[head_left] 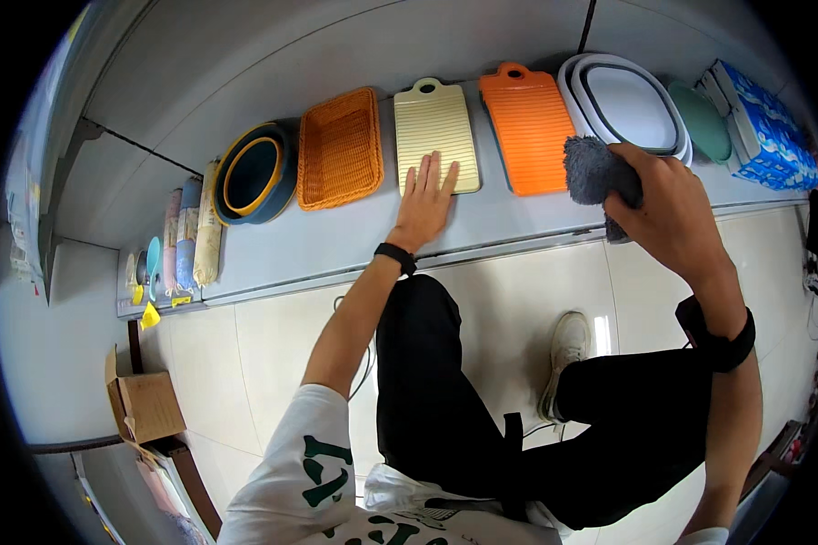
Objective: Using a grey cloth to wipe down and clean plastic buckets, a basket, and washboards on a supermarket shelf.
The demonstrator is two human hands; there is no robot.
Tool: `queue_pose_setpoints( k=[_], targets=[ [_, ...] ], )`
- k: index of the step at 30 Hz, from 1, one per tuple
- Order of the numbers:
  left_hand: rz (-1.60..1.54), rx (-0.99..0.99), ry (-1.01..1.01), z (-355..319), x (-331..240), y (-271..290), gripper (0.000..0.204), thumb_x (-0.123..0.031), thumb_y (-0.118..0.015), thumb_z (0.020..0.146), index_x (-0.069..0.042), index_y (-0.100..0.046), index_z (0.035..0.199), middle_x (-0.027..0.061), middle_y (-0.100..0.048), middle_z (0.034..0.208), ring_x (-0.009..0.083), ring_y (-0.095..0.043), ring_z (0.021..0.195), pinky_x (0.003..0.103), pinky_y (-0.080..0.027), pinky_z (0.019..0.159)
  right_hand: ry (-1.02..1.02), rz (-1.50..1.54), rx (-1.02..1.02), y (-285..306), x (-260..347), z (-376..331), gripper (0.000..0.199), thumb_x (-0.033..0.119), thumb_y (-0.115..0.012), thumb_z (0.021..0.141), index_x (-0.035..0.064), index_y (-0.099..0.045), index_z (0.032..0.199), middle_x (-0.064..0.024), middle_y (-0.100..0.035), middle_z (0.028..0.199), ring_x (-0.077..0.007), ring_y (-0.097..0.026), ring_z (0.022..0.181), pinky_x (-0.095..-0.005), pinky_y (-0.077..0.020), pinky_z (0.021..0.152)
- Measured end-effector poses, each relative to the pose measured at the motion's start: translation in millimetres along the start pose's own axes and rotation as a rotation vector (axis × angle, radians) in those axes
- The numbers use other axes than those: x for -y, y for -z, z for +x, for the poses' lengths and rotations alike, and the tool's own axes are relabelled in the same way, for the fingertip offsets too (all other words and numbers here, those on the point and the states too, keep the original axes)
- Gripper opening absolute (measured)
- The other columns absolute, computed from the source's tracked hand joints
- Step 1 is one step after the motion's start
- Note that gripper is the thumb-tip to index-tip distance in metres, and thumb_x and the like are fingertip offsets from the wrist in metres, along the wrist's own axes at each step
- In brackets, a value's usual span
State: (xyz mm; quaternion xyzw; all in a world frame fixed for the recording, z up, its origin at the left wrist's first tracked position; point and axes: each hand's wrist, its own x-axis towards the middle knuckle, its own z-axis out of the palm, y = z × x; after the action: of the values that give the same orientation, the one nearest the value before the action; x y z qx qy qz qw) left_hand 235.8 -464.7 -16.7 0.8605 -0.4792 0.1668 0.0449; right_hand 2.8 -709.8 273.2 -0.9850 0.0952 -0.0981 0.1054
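My left hand (424, 202) lies with its fingers stretched out on the lower part of a cream ridged washboard (433, 123), which leans at the back of a grey shelf (336, 238). My right hand (671, 207) is closed around a bunched dark grey fluffy cloth (598, 171), held up in front of the shelf. Just left of the cloth stands an orange ridged washboard (529, 127), its lower right corner close behind it. White basins with dark rims (629, 104) stand behind the right hand, which hides part of their lower edge.
Left of the cream washboard are a brown woven basket (341, 150), dark blue basins with yellow rims (253, 177) and rolled patterned fabric (207, 222). A green basin (703, 123) and blue packages (765, 127) stand at right. An open cardboard box (150, 406) sits lower left.
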Motion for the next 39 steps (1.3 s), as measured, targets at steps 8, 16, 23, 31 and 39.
queue_pose_setpoints(
  k=[8,16,23,31,39],
  targets=[
    [0.135,0.119,-0.004,-27,28,10,0.070,0.003,-0.050,0.094,0.005,-0.025,0.159,0.0400,-0.023,0.160,0.0595,-0.028,0.146,0.057,-0.030,0.123,0.120,-0.072,-0.037,-9,1,2,0.045,0.015,-0.075,0.082,-0.0018,-0.069,0.123,-0.0213,-0.073,0.084,-0.0353,-0.071,0.080,-0.0435,-0.0578,0.076],
    [-0.378,0.116,0.123,-44,36,7,0.075,0.003,-0.050,0.093,0.007,-0.018,0.160,0.0400,-0.012,0.164,0.0557,-0.021,0.150,0.061,-0.023,0.124,0.190,-0.126,-0.079,-13,1,-2,0.045,0.014,-0.076,0.081,0.0005,-0.070,0.124,-0.0204,-0.074,0.085,-0.0318,-0.071,0.074,-0.0397,-0.0567,0.073],
    [-0.042,0.078,0.122,-47,24,26,0.075,-0.021,-0.061,0.098,-0.012,-0.027,0.164,0.0255,-0.021,0.168,0.0459,-0.026,0.152,0.059,-0.030,0.119,0.197,-0.139,-0.086,-11,2,-7,0.043,0.014,-0.075,0.082,0.0009,-0.071,0.123,-0.0195,-0.073,0.083,-0.0321,-0.070,0.075,-0.0407,-0.0553,0.074],
    [0.216,0.158,-0.137,5,15,29,0.073,-0.012,-0.058,0.098,-0.028,-0.029,0.164,0.0132,-0.032,0.166,0.0387,-0.035,0.150,0.058,-0.035,0.119,0.231,-0.103,-0.127,-5,-2,-10,0.038,0.018,-0.073,0.084,0.0008,-0.072,0.118,-0.0192,-0.073,0.084,-0.0315,-0.070,0.080,-0.0416,-0.0548,0.079],
    [0.281,0.281,-0.204,24,14,19,0.079,-0.005,-0.055,0.097,-0.027,-0.023,0.165,0.0068,-0.030,0.169,0.0348,-0.038,0.150,0.057,-0.040,0.117,0.136,-0.074,-0.040,1,-9,-18,0.047,0.015,-0.075,0.078,0.0000,-0.069,0.123,-0.0238,-0.072,0.098,-0.0375,-0.069,0.084,-0.0436,-0.0560,0.083]
  ],
)
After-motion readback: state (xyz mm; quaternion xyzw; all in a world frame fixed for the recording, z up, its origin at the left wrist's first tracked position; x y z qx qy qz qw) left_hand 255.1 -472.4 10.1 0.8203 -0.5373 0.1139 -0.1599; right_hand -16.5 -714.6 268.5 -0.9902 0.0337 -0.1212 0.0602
